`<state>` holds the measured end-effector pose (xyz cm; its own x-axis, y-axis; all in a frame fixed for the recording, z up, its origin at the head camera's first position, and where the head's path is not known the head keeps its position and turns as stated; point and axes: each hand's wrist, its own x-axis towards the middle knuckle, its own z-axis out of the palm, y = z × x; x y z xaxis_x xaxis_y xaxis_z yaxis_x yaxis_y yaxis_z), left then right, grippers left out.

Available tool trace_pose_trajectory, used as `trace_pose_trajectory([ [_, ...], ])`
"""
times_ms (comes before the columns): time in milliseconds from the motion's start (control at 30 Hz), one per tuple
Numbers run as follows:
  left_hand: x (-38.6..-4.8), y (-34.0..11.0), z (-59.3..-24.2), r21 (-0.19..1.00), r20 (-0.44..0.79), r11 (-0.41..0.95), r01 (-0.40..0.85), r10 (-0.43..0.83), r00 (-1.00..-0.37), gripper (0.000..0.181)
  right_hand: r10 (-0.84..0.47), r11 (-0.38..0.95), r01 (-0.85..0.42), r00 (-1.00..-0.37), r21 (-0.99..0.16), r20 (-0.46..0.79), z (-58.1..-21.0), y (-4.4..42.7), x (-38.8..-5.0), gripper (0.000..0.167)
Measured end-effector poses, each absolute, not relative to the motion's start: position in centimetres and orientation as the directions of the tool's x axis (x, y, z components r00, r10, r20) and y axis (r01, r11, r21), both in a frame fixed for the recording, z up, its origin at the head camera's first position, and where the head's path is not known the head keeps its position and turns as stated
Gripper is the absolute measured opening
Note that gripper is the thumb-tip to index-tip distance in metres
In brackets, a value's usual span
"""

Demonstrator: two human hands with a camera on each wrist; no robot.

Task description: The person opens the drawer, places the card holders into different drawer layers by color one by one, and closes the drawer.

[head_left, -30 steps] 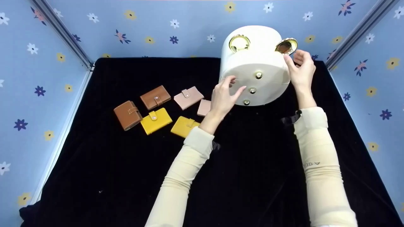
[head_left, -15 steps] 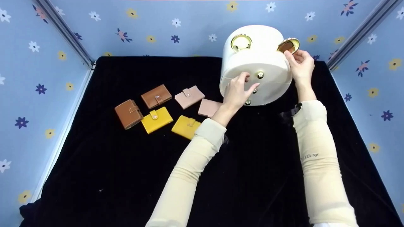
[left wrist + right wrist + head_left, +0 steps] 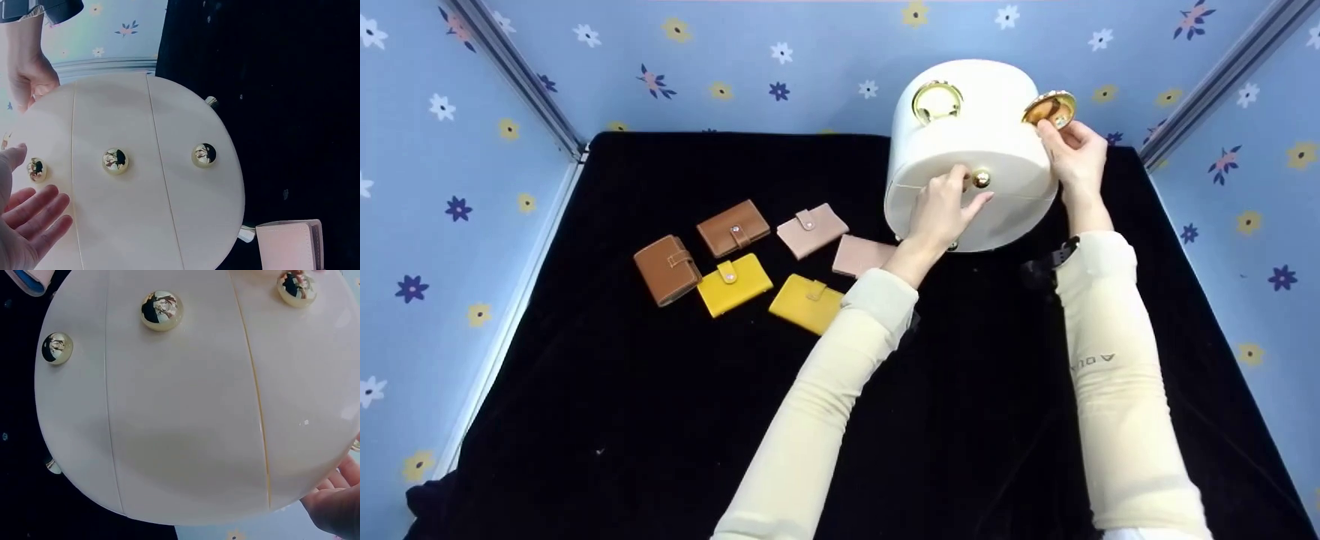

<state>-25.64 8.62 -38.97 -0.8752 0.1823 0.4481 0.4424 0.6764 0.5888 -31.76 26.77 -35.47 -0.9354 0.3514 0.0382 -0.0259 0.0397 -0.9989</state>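
Observation:
A white rounded box point(image 3: 1005, 97) with three drawers stands at the back right, with two gold ear-shaped rings on top. My left hand point(image 3: 943, 210) is at the upper drawer's gold knob point(image 3: 981, 178); the thumb and fingers are spread apart around it, not closed on it. In the left wrist view the middle knob point(image 3: 115, 161) and lower knob point(image 3: 203, 155) show plainly. With thumb in front and fingers behind, my right hand point(image 3: 1078, 159) grips the right gold ear point(image 3: 1054, 109); its fingertips are partly hidden. The left gold ear point(image 3: 937, 101) is untouched.
Left of the box lie several small snap wallets: brown ones point(image 3: 667, 270), yellow ones point(image 3: 735, 285) and pink ones point(image 3: 812, 229). My left forearm passes close to the nearer pink wallet point(image 3: 861, 256). Black cloth point(image 3: 622, 420) covers the table; flowered walls point(image 3: 780, 67) enclose it.
My left hand has moved right and slightly up across the box's front to the upper knob. The right thumb has come onto the right gold ear. The box and wallets stay put.

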Motion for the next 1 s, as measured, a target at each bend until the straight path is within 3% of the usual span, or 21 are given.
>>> trace_pose_trajectory([
  [400,-26.2,9.6,-38.5,0.547,0.333,0.771,0.327,0.158,-0.929,0.037,0.377,0.023,0.012,-0.926,-1.0,-0.002,-35.7,27.0,-32.1,0.035],
  [1000,-26.6,10.0,-38.2,0.53,0.332,0.796,0.292,0.123,-0.935,0.035,0.386,-0.022,0.021,-0.922,-1.0,-0.028,-35.8,26.8,-32.2,0.016],
])
